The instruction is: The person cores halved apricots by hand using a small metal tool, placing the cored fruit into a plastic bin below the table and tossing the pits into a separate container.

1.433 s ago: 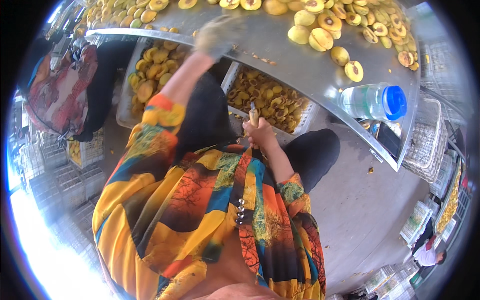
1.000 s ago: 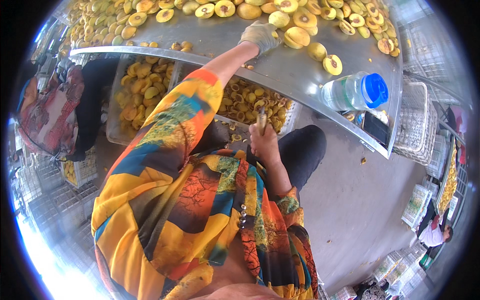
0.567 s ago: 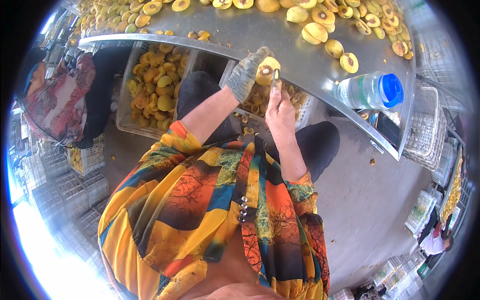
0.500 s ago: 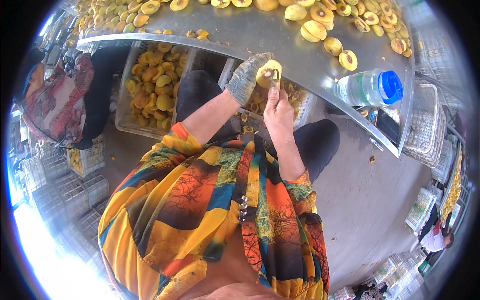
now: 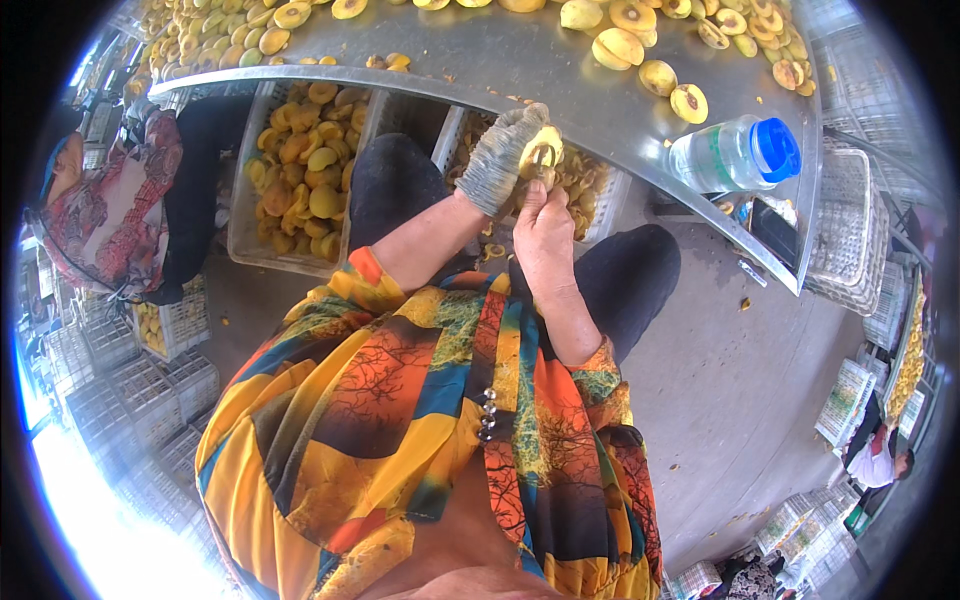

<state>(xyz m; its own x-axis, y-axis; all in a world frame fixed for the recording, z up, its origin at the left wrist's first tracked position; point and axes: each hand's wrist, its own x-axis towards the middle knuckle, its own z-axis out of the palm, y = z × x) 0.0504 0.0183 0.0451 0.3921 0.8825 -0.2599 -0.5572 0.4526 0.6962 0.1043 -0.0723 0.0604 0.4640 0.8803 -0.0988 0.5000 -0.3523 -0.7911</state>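
Observation:
My left hand, in a grey knitted glove, is closed around a halved yellow peach just off the near edge of the metal table. The cut face of the peach is turned toward my right hand. Bare, with the thumb pressed along the handle, my right hand grips a small pitting tool with a looped metal end. That loop lies against the cut flesh. Beneath both hands, partly hidden by them, stands a crate with fruit pieces in it.
Peach halves lie across the far side of the metal table. A clear jar with a blue lid lies on the right. To the left is a crate of yellow peach pieces; beyond it sits another person. White crates stand at right.
My right hand has shifted a little left and down, and the tool's loop has moved lower on the peach. The peach has tilted slightly in my left hand. The whole view has shifted slightly.

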